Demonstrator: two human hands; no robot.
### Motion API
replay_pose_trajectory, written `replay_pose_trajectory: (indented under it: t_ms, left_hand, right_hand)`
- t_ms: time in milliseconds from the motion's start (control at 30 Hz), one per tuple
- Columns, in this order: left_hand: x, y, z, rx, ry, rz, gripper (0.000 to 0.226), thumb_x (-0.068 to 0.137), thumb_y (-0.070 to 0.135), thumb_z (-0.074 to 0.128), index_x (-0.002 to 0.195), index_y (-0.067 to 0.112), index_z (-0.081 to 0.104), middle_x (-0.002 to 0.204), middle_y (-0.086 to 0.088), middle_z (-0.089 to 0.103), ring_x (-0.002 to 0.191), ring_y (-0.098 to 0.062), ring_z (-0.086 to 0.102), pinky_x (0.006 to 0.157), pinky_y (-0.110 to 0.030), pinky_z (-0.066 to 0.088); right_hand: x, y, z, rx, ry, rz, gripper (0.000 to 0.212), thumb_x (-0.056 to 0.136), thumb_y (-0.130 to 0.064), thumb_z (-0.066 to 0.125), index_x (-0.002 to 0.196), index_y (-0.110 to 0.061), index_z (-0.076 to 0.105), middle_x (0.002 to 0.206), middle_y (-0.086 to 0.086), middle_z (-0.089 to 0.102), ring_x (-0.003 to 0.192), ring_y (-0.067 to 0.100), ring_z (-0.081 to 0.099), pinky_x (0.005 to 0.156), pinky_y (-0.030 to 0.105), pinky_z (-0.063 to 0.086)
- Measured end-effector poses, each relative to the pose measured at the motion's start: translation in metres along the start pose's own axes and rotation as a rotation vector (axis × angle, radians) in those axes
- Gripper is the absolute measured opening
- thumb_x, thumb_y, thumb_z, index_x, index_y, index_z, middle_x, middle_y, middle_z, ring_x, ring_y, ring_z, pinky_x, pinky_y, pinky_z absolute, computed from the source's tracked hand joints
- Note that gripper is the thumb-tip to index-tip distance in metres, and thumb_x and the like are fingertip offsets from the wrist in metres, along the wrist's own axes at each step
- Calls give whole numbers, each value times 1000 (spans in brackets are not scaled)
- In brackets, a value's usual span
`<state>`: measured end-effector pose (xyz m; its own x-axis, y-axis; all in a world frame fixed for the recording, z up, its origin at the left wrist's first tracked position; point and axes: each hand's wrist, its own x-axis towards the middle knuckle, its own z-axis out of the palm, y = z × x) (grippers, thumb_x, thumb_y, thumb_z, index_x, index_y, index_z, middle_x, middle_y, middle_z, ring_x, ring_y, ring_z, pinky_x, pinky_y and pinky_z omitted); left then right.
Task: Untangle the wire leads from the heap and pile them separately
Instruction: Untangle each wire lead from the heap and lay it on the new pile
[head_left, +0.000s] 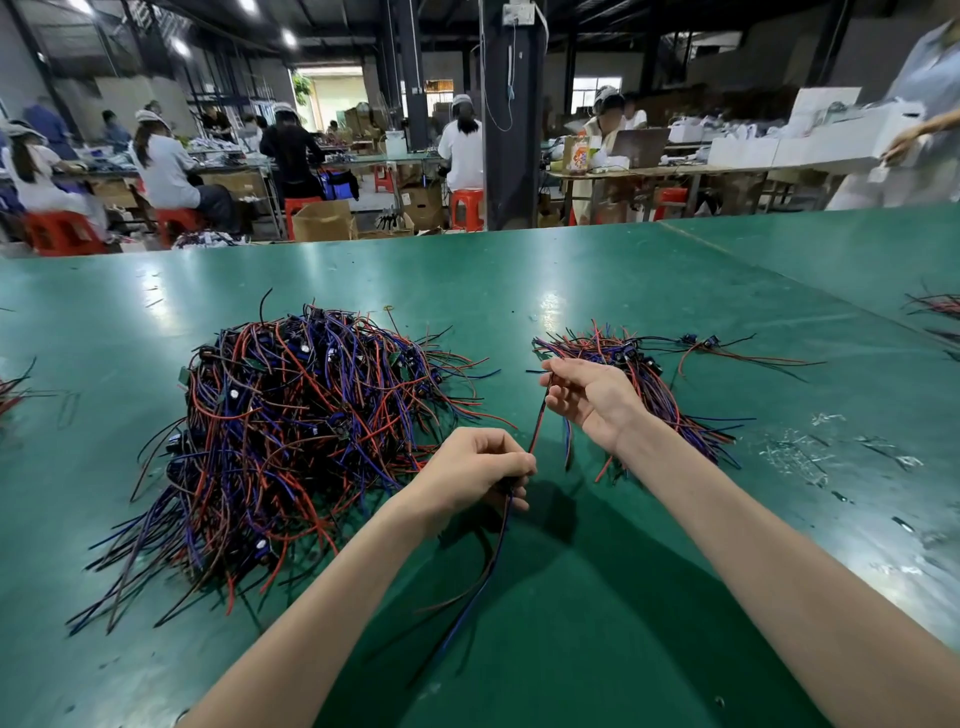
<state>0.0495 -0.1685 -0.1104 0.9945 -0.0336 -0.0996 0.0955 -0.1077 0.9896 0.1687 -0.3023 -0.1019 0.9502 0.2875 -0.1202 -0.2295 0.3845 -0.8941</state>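
From the head camera, a wide green counter (597, 270) fills the near half of the scene. On its left side sits a large tangled heap of red, blue and black wire leads (306, 431), some with small dark parts on them, loose ends fanning toward the near left. To the right, well apart from the heap, lies a smaller, flatter pile of the same red, blue and black leads (660, 379), most of them running roughly the same way.

Between heap and pile, both bare forearms reach in from the near edge. The left hand (478, 467) is raised just beside the heap's near right edge, its fingers (519, 462) curled round one thin red, blue and black wire lead (537, 426). This lead's red strand runs up and right to the right hand (587, 395), whose fingers (558, 402) are curled and pinch it at the top. The lead's other strands trail down from the left hand toward the near edge. Short red and blue ends also hang below the right hand.

Small pale scraps (810, 452) are scattered on the counter right of the smaller pile, and more wires (935, 306) lie at the far right edge.

Beyond the counter, people sit on red plastic stools (467, 208) at other tables around a dark pillar (511, 130).
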Motion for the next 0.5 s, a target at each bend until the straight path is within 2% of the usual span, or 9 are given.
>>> replay_pose_trajectory:
  t_ms: [333, 500]
  left_hand:
    - [-1, 0, 0, 12, -16, -12, 13, 87, 2, 63, 75, 0, 59, 60, -6, 57, 53, -14, 57, 58, -28, 57]
    - [-2, 1, 1, -10, -12, -21, 15, 87, 1, 62, 73, 0, 58, 61, -8, 56, 50, -13, 56, 54, -25, 55]
  right_hand:
    - [-1, -2, 0, -6, 19, -12, 11, 87, -5, 64, 77, -5, 61, 53, 7, 64, 38, 8, 53, 41, 20, 49]
    - [0, -2, -2, 22, -47, -13, 14, 92, -9, 58, 80, -4, 65, 57, 3, 65, 40, 7, 52, 43, 20, 49]
